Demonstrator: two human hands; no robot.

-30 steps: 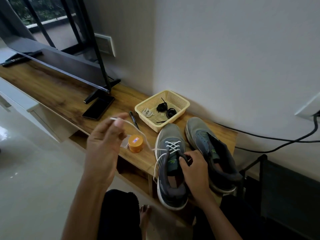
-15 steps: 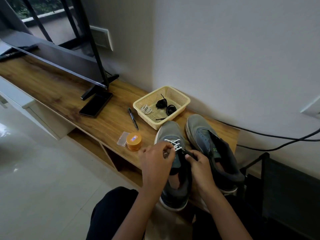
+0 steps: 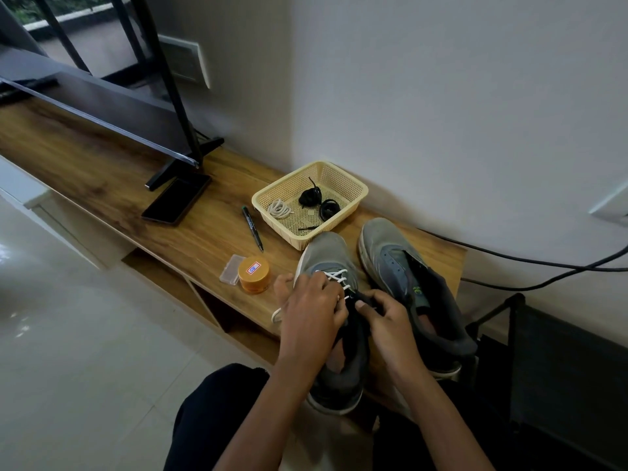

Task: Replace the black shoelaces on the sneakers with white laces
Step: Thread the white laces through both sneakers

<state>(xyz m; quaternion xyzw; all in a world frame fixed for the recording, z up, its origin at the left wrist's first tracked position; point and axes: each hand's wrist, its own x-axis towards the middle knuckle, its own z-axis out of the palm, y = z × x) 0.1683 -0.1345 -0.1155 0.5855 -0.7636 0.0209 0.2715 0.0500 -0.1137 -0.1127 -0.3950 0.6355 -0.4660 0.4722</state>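
Note:
Two grey sneakers stand side by side on the wooden shelf. The left sneaker (image 3: 326,256) has a white lace (image 3: 334,276) crossed through its lower eyelets. My left hand (image 3: 311,309) sits over its left eyelet row and pinches the white lace, whose loose end hangs off the shelf edge. My right hand (image 3: 384,316) grips the sneaker's dark tongue and right eyelet edge. The right sneaker (image 3: 404,266) has no lace. A cream basket (image 3: 353,190) behind the shoes holds two coiled black laces (image 3: 310,197) and a coiled white lace (image 3: 279,209).
An orange round tin (image 3: 254,274) and a small clear packet (image 3: 230,274) lie left of the shoes. A black pen (image 3: 252,228), a phone (image 3: 176,202) and a TV stand (image 3: 183,158) are further left. Black cables (image 3: 543,266) run along the wall at right.
My left hand pulled the white lace out high to the left, then came back down onto the left sneaker's eyelets. My right hand stayed on the sneaker's tongue area.

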